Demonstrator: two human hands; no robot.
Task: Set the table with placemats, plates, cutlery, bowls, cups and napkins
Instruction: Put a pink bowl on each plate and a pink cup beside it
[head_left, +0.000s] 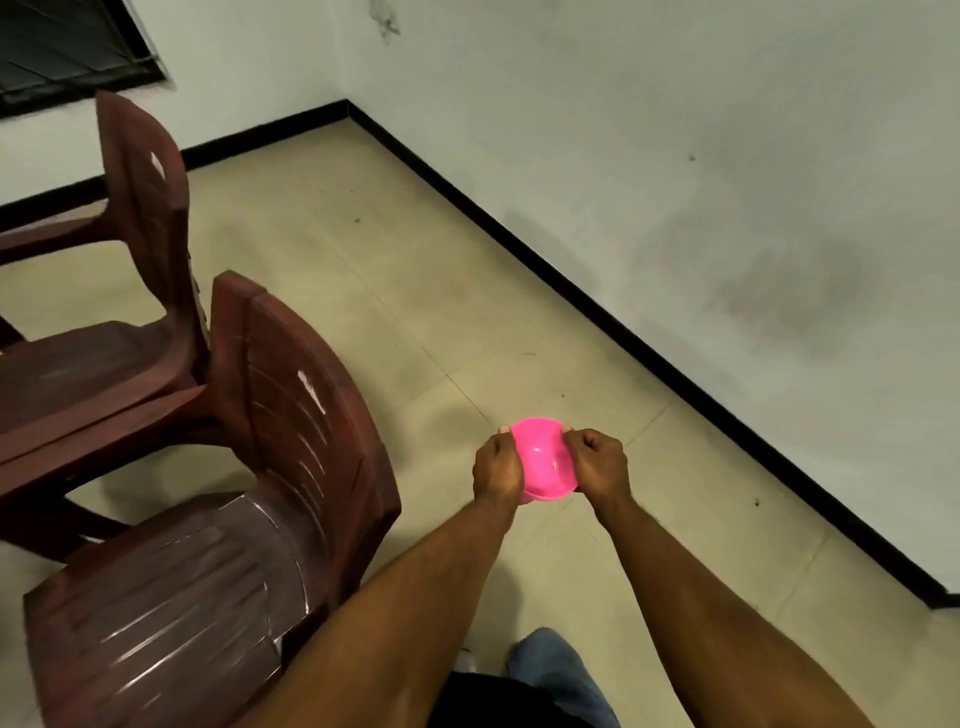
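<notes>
Bowl step, carry phase. Both hands are on one pink bowl (543, 460), held out in front of the body at about waist height, over bare floor (415, 312).

Left hand (496, 467): fingers curled round the bowl's left rim, fingertips just showing past the far edge. Right hand (597, 465): fingers curled over the right rim, thumb side tucked in. Both closed tight on the rim, nothing else in either hand. It could be one bowl or a nested stack; from this angle I can't tell.

Landmark is the near chair (234, 519), a brown plastic one. The bowl is to the right of its backrest, well apart from it, not touching. A second chair (130, 260) sits behind the near one. The wall (727, 208) with its black skirting runs off to the right of the bowl.

No table in view, nor any placemats, plates, cutlery, cups or napkins, so I can't judge how far the setting has got.

My read on the next move: turn toward the table, probably left past the chairs, keep the bowl level and bring it to a place setting. Then set it down flat, on a plate or mat if one is there, before letting go. The two-hand grip is more than a light plastic bowl needs, so one hand could come free.
</notes>
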